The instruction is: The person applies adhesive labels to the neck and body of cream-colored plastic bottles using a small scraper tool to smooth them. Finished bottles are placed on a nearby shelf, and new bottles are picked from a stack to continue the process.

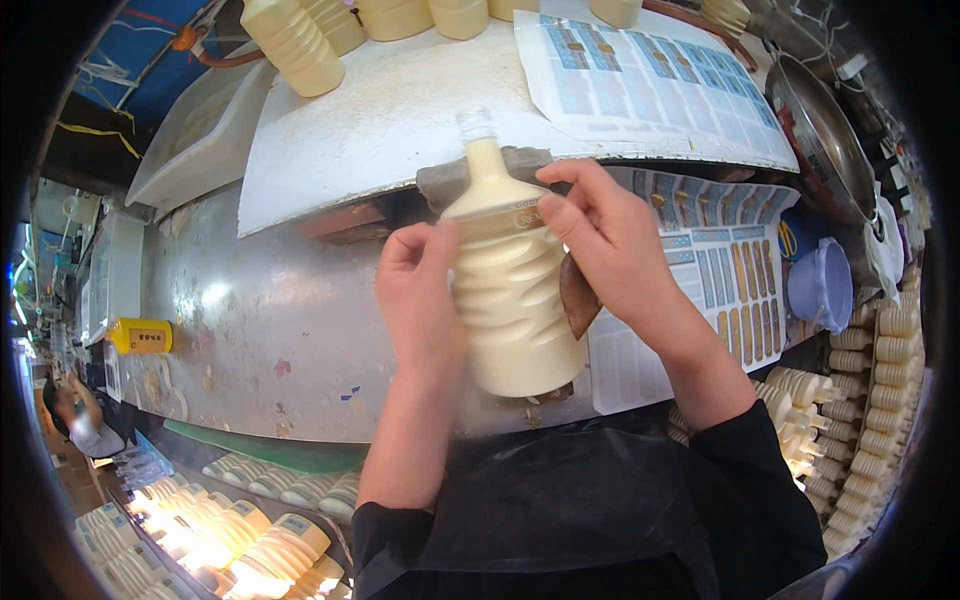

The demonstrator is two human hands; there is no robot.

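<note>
A cream ribbed bottle (515, 320) leans in front of me, its neck away from me on a grey padded rest (445, 185). Around its shoulder runs a narrow brownish label strip (495, 222). My left hand (420, 275) is closed at the bottle's left side, thumb and fingertips pinched at the strip's left end. On the other side, my right hand (615, 235) has its thumb and forefinger bent near the strip's right end. A brown flat piece with a pointed corner (577, 298) sticks out below the right palm, apparently held by the hidden lower fingers.
Label sheets (740, 270) lie at the right, with more (650, 80) on the raised white board (400, 120). Cream bottles (290, 45) stand behind. A yellow bottle (140, 336) lies left, a lilac bucket (820, 285) stands right. Many bottles (280, 550) are stacked below both sides.
</note>
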